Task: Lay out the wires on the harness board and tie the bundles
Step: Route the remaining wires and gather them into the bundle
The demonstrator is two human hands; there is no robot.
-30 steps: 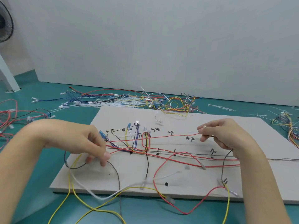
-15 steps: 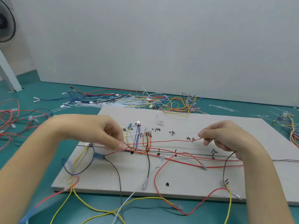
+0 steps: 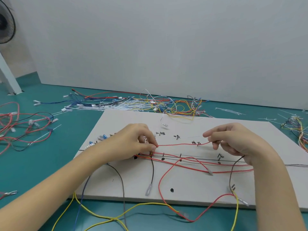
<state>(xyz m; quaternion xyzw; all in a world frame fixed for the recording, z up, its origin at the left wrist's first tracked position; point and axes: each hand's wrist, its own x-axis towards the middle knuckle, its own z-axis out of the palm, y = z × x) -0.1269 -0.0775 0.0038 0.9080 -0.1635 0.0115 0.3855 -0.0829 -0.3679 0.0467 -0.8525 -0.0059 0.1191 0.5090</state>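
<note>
A pale harness board (image 3: 208, 189) lies on the green floor, marked with black dots and handwritten labels. A red wire (image 3: 181, 144) stretches taut between my two hands. My left hand (image 3: 133, 144) pinches its left end over the pegs at the board's middle left, above the bundle of red wires (image 3: 191, 164) lying along the drawn line. My right hand (image 3: 233, 140) pinches the wire's right end with thumb and fingers. Black, grey, yellow and blue wires hang off the board's near edge.
A long heap of loose wires (image 3: 141, 104) lies behind the board by the white wall. More red and black wires (image 3: 21, 127) sprawl on the floor at left, and a coloured bundle (image 3: 298, 129) at right. A fan (image 3: 5, 27) stands at far left.
My left hand has moved right along the board from its left edge to the pegs, sliding along the red wire. The right hand has stayed nearly in place, and the wire now runs tight.
</note>
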